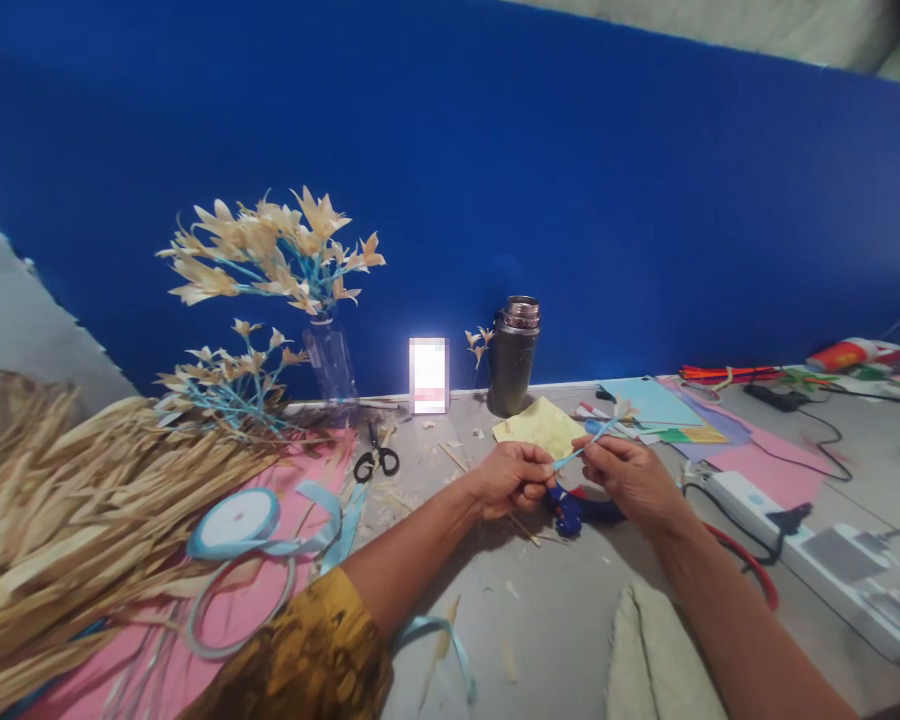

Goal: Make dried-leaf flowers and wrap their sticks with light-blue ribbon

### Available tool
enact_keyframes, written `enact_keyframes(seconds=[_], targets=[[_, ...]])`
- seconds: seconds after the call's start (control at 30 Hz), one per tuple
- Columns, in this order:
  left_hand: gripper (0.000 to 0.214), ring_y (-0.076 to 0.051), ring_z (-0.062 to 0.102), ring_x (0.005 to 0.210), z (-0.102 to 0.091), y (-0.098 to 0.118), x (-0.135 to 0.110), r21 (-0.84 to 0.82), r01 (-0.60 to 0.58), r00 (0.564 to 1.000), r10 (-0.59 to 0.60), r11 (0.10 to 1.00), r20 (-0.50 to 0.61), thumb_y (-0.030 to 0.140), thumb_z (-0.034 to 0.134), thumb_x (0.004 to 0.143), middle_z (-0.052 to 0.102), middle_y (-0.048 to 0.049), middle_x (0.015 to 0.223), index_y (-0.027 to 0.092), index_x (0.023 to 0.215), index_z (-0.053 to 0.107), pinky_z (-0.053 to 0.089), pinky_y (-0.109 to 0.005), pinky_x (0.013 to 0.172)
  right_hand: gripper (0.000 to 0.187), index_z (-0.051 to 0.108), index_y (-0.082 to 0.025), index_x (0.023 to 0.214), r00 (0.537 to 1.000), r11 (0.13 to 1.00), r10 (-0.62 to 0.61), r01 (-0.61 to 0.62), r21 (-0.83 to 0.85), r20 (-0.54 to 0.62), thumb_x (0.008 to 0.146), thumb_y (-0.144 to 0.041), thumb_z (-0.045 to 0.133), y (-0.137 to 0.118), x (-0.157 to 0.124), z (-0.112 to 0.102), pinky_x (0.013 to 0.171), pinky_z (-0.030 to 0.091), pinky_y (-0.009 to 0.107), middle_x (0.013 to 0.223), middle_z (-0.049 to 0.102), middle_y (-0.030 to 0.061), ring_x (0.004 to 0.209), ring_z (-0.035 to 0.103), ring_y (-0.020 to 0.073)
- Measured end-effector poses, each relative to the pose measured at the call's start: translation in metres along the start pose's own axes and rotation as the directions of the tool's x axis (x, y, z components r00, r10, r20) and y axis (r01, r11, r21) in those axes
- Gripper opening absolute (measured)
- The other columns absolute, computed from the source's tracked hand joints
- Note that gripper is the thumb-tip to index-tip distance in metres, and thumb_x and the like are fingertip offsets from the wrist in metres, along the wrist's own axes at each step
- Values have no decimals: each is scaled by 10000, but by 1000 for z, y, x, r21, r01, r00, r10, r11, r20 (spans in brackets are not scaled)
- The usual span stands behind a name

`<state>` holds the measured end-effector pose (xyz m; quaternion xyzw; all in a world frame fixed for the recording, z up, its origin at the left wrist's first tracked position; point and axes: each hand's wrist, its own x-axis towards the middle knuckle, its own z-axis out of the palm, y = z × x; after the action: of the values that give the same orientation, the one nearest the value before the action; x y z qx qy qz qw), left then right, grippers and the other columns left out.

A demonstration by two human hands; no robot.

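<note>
A deep blue backdrop (pixel 570 200) stands behind a grey worktable (pixel 555 610) littered with straw scraps. Near the middle of the table the left hand (pixel 511 478) and right hand (pixel 630 478) meet over it. Both pinch a thin blue-wrapped stem (pixel 579 453) between thumb and fingertips, with the other fingers curled in. The stem runs from the left hand's fingertips up toward two o'clock, passes the right hand's pinch, and ends in a small straw flower (pixel 624 408). It is held clear of the tabletop.

Directly beneath the hands, at six o'clock, lies a blue-handled tool (pixel 570 512); what kind it is cannot be made out. A yellow paper (pixel 540 428) lies at twelve o'clock from the hands, with a dark metal flask (pixel 513 355) behind it. At nine to ten o'clock are black-handled scissors (pixel 376 460). Farther that way stands a clear vase (pixel 330 365) of straw flowers on blue stems (pixel 270 250). A spool of light blue ribbon (pixel 234 522) rests on a pink sheet (pixel 270 600) at eight o'clock, beside a heap of dried straw leaves (pixel 60 500). At three o'clock lies a white power strip (pixel 817 545), and at one o'clock coloured paper sheets (pixel 660 405).
</note>
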<state>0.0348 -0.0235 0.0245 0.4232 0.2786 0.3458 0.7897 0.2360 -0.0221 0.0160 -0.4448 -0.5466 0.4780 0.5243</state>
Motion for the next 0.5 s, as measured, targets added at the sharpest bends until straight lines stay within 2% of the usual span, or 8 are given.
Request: enact_keyframes(seconds=[0.13,0.3,0.5], targets=[[214,-47,372,392,9,-4,-2,151,-147,981,164,978,-107,230,760,680,540,38,544,155,755,574,210,-189,404,380,731,-159,680,988,992,-62,45,-120,-143,682,-531,812,-11,-4,8,508,296,264,551,475,-32,548,393,116],[78,-77,388,419,17,-11,0,351,-279,924,350,894,-157,224,642,764,527,32,528,168,739,593,261,-227,438,385,636,-180,541,947,966,-155,86,-242,-281,660,-513,789,-21,-8,17,537,306,274,516,471,-43,532,368,111],[72,-145,528,638,24,-18,0,560,-381,800,566,735,-198,133,641,748,612,-30,682,188,703,649,398,-293,629,369,638,-183,568,896,963,-175,71,-259,-407,653,-517,772,-18,-8,22,549,335,276,522,524,-34,552,417,133]])
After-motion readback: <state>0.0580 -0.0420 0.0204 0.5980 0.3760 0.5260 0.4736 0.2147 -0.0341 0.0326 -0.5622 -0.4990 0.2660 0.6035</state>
